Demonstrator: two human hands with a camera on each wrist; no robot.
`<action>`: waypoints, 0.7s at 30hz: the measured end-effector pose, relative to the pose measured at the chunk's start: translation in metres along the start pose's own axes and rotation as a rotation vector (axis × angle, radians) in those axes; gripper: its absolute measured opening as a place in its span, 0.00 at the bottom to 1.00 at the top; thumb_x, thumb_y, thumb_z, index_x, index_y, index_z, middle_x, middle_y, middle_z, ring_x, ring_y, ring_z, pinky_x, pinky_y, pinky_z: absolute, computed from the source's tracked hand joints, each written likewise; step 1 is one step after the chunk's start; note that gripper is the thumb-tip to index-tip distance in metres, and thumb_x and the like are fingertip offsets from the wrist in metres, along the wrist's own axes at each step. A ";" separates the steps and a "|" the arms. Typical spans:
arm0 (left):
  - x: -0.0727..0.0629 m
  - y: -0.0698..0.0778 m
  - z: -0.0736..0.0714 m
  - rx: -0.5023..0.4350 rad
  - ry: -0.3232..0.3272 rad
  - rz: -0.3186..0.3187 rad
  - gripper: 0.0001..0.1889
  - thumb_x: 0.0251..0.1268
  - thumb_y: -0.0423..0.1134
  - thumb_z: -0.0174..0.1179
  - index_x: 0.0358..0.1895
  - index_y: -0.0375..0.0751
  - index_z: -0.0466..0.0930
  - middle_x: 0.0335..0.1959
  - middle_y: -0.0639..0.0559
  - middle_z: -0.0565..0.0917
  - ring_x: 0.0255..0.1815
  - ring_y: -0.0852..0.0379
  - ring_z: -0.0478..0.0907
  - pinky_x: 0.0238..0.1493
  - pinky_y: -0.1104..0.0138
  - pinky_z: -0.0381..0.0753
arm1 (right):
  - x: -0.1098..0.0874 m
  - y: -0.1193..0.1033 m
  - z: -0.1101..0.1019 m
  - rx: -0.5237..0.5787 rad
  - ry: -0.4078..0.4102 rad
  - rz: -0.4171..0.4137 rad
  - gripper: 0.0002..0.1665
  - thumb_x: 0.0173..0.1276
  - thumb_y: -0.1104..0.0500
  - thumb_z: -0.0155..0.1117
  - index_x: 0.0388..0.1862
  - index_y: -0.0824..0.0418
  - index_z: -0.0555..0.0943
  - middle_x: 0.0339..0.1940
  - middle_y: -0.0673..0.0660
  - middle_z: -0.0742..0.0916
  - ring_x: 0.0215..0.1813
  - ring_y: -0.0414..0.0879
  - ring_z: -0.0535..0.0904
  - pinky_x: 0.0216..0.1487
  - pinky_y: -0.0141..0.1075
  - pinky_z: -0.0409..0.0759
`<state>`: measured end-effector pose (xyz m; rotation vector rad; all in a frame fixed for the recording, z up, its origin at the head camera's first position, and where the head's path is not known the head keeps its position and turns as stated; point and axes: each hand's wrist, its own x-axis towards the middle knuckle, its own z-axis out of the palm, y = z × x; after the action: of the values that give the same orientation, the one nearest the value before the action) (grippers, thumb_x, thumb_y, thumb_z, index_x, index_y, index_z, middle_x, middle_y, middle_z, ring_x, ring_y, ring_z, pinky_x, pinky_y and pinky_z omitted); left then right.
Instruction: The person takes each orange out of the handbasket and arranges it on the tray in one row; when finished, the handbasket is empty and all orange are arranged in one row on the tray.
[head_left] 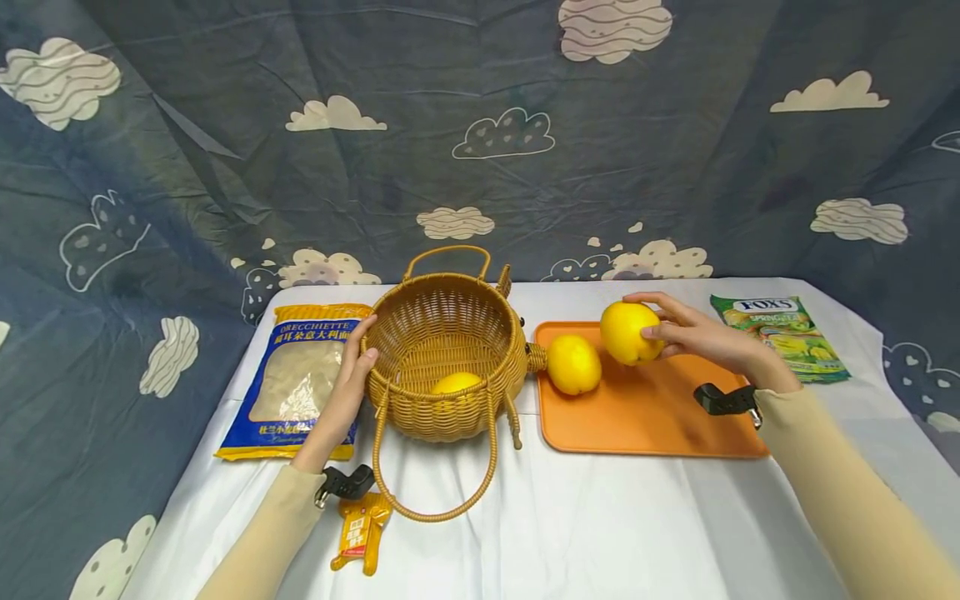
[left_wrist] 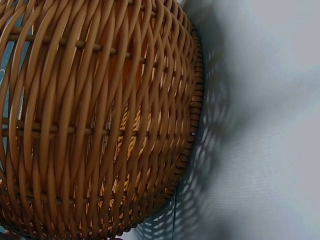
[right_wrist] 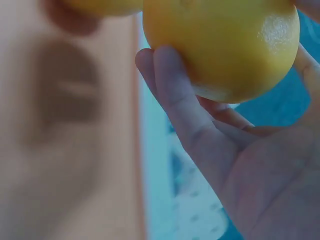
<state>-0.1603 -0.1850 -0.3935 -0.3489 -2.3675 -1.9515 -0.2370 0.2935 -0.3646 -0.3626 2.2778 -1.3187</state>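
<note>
My right hand [head_left: 693,337] holds a round yellow fruit [head_left: 628,333] over the orange tray [head_left: 660,421]. In the right wrist view, the thumb and fingers grip the fruit [right_wrist: 225,50] from its sides. Another yellow fruit [head_left: 573,364] lies at the tray's left end. A wicker basket [head_left: 416,425], shaped like an animal, stands left of the tray with its opening up. Inside it is a yellow fruit [head_left: 456,382], partly hidden by the rim. My left hand [head_left: 345,387] holds the basket's left rim; the left wrist view shows only the woven wall [left_wrist: 100,110] and tablecloth.
A blue and yellow pasta bag [head_left: 296,379] lies left of the basket, partly under the left forearm. Nearer the front is a small orange packet [head_left: 362,533]. A green candy bag [head_left: 783,337] lies beyond the tray's right end. One basket handle [head_left: 435,518] hangs forward; the other stands up behind.
</note>
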 end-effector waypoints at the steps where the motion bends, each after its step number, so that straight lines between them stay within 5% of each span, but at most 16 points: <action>1: 0.000 0.000 0.000 0.001 0.000 0.001 0.29 0.74 0.39 0.36 0.76 0.41 0.45 0.76 0.44 0.44 0.75 0.48 0.41 0.70 0.49 0.41 | -0.002 0.007 0.002 -0.009 0.001 0.017 0.35 0.72 0.47 0.55 0.74 0.47 0.55 0.68 0.64 0.64 0.58 0.61 0.69 0.53 0.50 0.75; 9: 0.000 0.000 0.000 0.017 0.000 -0.007 0.29 0.74 0.39 0.35 0.76 0.40 0.44 0.76 0.43 0.43 0.75 0.47 0.40 0.70 0.48 0.40 | -0.004 0.037 0.020 -0.024 -0.001 0.055 0.35 0.71 0.47 0.57 0.73 0.49 0.58 0.69 0.67 0.60 0.55 0.62 0.67 0.49 0.50 0.76; 16: 0.008 -0.031 -0.004 0.007 0.012 0.007 0.28 0.75 0.42 0.36 0.76 0.49 0.46 0.76 0.49 0.44 0.75 0.51 0.40 0.70 0.49 0.40 | -0.004 0.037 0.025 -0.059 0.020 0.075 0.40 0.68 0.47 0.60 0.74 0.51 0.55 0.69 0.73 0.57 0.55 0.63 0.69 0.48 0.48 0.77; 21: 0.009 -0.037 -0.005 0.014 0.022 0.028 0.28 0.75 0.45 0.37 0.76 0.52 0.47 0.76 0.53 0.46 0.75 0.53 0.41 0.70 0.48 0.40 | -0.005 0.033 0.026 -0.085 0.003 0.081 0.44 0.68 0.47 0.61 0.76 0.52 0.53 0.69 0.74 0.57 0.54 0.62 0.70 0.49 0.47 0.77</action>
<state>-0.1777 -0.1952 -0.4263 -0.3563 -2.3489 -1.9160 -0.2191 0.2933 -0.4029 -0.2934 2.3309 -1.1854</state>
